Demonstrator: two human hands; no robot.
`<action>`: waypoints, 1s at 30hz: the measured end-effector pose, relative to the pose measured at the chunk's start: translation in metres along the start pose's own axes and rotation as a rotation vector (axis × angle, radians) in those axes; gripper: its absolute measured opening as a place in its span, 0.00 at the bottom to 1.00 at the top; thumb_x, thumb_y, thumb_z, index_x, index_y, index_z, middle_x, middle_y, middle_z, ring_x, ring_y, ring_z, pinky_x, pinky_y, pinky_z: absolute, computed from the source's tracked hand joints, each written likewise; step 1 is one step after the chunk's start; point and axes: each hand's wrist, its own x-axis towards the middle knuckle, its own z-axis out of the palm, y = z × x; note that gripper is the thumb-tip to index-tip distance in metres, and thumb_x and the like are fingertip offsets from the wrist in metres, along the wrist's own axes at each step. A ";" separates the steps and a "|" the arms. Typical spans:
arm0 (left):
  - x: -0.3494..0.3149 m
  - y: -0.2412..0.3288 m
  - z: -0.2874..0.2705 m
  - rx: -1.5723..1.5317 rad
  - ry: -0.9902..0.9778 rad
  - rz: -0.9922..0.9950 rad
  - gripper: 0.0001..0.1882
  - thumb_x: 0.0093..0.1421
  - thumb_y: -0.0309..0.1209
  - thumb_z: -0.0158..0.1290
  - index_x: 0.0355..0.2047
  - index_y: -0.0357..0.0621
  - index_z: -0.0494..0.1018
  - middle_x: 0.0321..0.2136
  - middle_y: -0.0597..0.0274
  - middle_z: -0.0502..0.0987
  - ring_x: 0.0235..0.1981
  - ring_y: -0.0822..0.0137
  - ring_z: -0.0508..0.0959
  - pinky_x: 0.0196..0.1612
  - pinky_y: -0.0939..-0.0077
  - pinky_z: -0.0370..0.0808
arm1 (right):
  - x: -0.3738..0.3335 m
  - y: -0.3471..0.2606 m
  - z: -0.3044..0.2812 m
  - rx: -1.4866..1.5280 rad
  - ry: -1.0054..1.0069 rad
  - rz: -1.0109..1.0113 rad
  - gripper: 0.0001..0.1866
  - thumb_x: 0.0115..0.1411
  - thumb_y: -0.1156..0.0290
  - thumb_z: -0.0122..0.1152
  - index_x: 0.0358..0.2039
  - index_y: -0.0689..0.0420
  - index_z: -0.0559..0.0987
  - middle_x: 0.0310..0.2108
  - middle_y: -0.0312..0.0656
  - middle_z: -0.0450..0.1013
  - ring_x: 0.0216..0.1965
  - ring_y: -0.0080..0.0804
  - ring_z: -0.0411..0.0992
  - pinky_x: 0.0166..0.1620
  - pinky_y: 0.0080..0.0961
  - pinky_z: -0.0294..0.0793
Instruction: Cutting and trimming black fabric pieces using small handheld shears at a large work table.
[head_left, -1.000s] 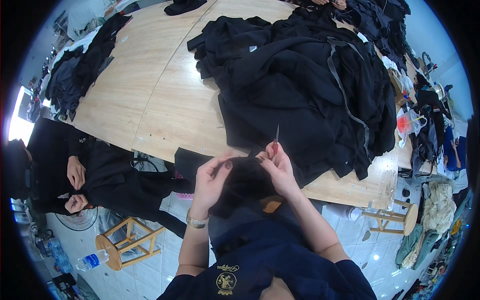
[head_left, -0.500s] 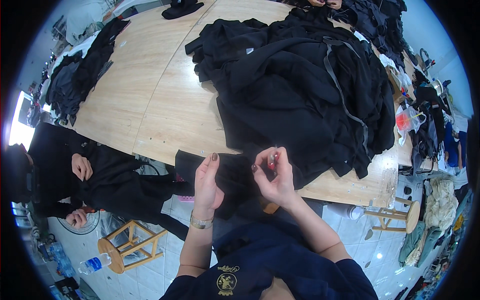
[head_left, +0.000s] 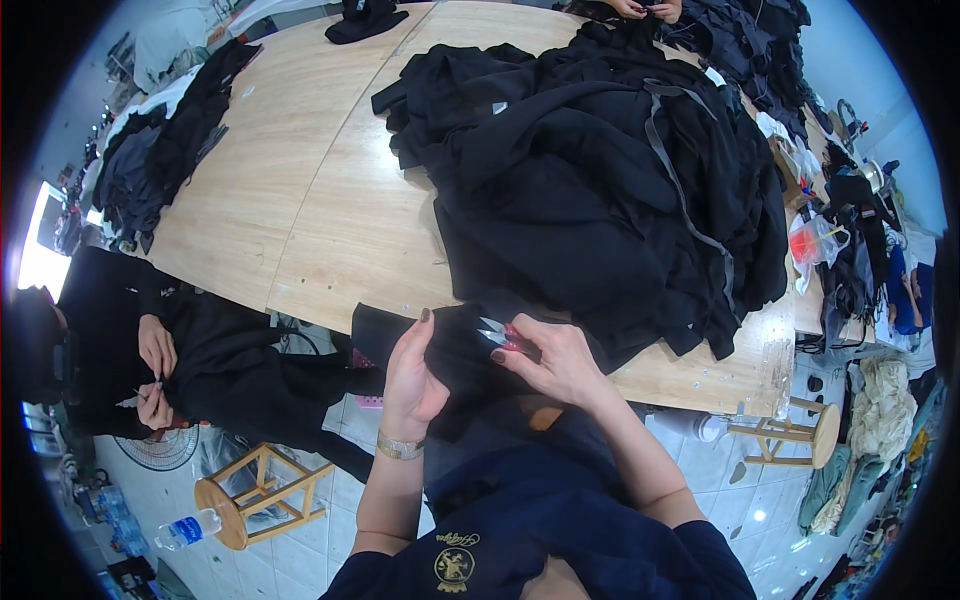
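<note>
A black garment (head_left: 455, 345) hangs over the near table edge in front of me. My left hand (head_left: 412, 380) is closed on it, thumb uppermost, with its other fingers partly hidden. Held in my right hand (head_left: 560, 362) is a small pair of thread snips (head_left: 494, 332) with red handles. Their bare metal blades are apart and point left, just above the black cloth and to the right of my left thumb. Whether the blades touch a thread is too small to tell. The garment joins a large heap of black clothes (head_left: 590, 200) on the table.
The wooden table (head_left: 310, 215) has dark garments (head_left: 165, 150) along its far left side. A co-worker (head_left: 115, 340) handles black cloth at my left; another person's hands (head_left: 650, 10) show at the far edge. Wooden stools (head_left: 232, 510) stand both sides. A red drink (head_left: 808, 242) sits right.
My right hand has turned over and lowered, bringing the snips' blades into view over the cloth. My left hand has hardly moved. The left co-worker's hands have come together.
</note>
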 end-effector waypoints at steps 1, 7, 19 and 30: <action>-0.001 0.000 0.000 0.001 0.000 0.002 0.15 0.66 0.35 0.41 0.43 0.37 0.70 0.41 0.58 0.75 0.44 0.68 0.75 0.49 0.73 0.71 | 0.001 0.000 0.000 -0.009 0.007 -0.019 0.22 0.55 0.50 0.56 0.22 0.57 0.65 0.15 0.43 0.66 0.19 0.44 0.68 0.23 0.34 0.64; -0.002 -0.001 -0.003 0.008 -0.047 -0.002 0.15 0.66 0.35 0.40 0.44 0.37 0.70 0.41 0.58 0.75 0.43 0.68 0.75 0.48 0.72 0.71 | 0.007 -0.009 -0.006 -0.050 -0.020 -0.064 0.18 0.52 0.55 0.59 0.24 0.58 0.70 0.17 0.44 0.68 0.20 0.43 0.68 0.24 0.31 0.65; -0.006 -0.003 0.003 -0.040 -0.011 -0.028 0.15 0.67 0.34 0.39 0.45 0.36 0.69 0.43 0.56 0.75 0.44 0.65 0.75 0.49 0.71 0.71 | 0.008 -0.011 0.001 -0.197 0.121 -0.159 0.16 0.50 0.59 0.63 0.21 0.56 0.69 0.17 0.40 0.69 0.18 0.38 0.69 0.21 0.29 0.65; -0.007 -0.003 0.007 -0.016 0.008 0.080 0.11 0.65 0.32 0.43 0.42 0.39 0.70 0.40 0.59 0.76 0.43 0.69 0.75 0.49 0.75 0.71 | 0.005 -0.005 -0.001 -0.099 0.199 -0.104 0.16 0.53 0.58 0.61 0.22 0.56 0.68 0.15 0.41 0.67 0.17 0.38 0.69 0.19 0.29 0.64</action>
